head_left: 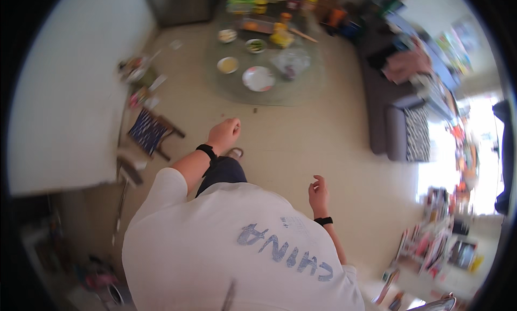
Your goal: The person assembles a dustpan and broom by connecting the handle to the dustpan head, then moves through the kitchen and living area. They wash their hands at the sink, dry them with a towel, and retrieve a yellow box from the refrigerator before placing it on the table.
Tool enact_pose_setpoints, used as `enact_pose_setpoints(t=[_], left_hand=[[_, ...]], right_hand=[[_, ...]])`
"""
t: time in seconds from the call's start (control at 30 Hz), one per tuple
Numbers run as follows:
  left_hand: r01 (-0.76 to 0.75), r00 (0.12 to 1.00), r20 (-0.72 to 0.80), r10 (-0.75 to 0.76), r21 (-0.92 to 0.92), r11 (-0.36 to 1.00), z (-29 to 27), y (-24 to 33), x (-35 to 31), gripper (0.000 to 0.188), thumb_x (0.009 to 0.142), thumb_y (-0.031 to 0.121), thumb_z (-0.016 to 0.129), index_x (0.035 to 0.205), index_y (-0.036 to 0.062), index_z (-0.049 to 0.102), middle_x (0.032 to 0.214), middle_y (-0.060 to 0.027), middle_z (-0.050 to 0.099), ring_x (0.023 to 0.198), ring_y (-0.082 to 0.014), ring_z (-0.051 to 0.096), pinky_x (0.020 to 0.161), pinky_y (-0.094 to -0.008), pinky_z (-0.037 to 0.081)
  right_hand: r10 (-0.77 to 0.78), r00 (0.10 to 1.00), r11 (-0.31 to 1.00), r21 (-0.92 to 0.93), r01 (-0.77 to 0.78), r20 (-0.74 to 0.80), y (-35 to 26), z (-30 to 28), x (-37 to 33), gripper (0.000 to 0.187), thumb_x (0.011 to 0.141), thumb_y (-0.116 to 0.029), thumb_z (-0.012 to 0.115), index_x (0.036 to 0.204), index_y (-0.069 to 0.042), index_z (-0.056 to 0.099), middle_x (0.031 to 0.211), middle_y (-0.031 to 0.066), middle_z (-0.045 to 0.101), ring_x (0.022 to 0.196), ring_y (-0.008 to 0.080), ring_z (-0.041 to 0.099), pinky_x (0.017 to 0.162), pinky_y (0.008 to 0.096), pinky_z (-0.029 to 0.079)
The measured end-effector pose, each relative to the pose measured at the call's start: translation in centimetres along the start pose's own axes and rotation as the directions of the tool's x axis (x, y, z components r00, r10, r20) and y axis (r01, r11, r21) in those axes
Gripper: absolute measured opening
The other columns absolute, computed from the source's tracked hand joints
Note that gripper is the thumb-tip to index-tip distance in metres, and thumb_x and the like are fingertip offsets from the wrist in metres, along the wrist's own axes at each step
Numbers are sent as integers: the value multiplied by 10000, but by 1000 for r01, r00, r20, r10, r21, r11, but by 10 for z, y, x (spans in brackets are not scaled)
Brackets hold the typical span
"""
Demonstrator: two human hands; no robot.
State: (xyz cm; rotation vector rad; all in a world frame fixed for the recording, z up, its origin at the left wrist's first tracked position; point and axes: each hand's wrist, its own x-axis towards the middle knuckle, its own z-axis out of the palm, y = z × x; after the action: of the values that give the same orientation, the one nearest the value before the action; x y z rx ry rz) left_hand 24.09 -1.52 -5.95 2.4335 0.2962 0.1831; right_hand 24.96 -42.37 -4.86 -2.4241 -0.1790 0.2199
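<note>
My left hand [225,134] is raised in front of my body, its fingers curled into a loose fist, and nothing shows in it. A black band is round that wrist. Lower and to the right, my right hand [319,195] hangs beside my white shirt with its fingers loosely bent and apart, holding nothing; it also has a dark wristband. Neither hand touches anything. Beyond the left hand stands a glass table [242,95] bearing a white plate [258,78], a bowl of yellow liquid [228,65], a bowl of green pieces [256,46] and a clear plastic bag [293,62].
A folding stool [148,132] with a patterned seat stands at the left near the white wall. A grey sofa [379,117] with clothes on it runs along the right. Tan floor [301,138] lies between. A cluttered rack [428,241] is at the lower right.
</note>
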Motion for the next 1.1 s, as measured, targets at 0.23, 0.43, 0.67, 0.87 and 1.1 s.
enact_pose_setpoints(t=[0.23, 0.43, 0.67, 0.87, 1.1], left_hand=[[415, 871, -297, -391, 18, 910, -56, -41, -194, 187, 862, 124, 618, 1046, 111, 589, 947, -71, 659, 795, -254, 664, 678, -374, 511], [653, 634, -449, -630, -126, 747, -83, -50, -324, 198, 872, 140, 611, 1068, 111, 601, 939, -66, 663, 788, -252, 654, 686, -371, 510], [756, 444, -477, -759, -255, 603, -110, -58, -461, 175, 892, 185, 594, 1055, 124, 614, 891, -70, 678, 800, -273, 650, 686, -396, 507], [786, 330, -541, -774, -296, 543, -149, -96, -581, 154, 891, 201, 611, 1026, 128, 630, 841, -58, 675, 744, -220, 647, 666, -351, 507], [809, 206, -572, -794, -356, 467, -187, -147, -685, 185, 881, 189, 606, 1059, 143, 619, 885, -40, 662, 731, -201, 642, 668, -337, 509]], right_hand=[[-314, 855, 939, 3, 344, 412, -25, 43, 28, 248, 883, -82, 598, 1131, -91, 600, 871, 77, 620, 696, 219, 594, 644, 360, 497], [-553, 632, 799, 130, 587, 543, -119, 114, 32, 174, 894, -135, 617, 1058, -82, 632, 760, 74, 640, 647, 201, 600, 606, 338, 486], [-654, 411, 675, 245, 696, 635, -223, 193, -45, 108, 897, -169, 642, 939, -73, 668, 691, 73, 631, 598, 176, 581, 573, 317, 468], [-719, 310, 585, 301, 753, 623, -278, 276, -146, 111, 875, -164, 639, 939, -83, 680, 737, 72, 647, 618, 186, 600, 592, 319, 484], [-702, 68, 440, 357, 824, 709, -359, 349, -243, 119, 856, -149, 636, 940, -75, 678, 795, 82, 659, 650, 215, 616, 614, 328, 497]])
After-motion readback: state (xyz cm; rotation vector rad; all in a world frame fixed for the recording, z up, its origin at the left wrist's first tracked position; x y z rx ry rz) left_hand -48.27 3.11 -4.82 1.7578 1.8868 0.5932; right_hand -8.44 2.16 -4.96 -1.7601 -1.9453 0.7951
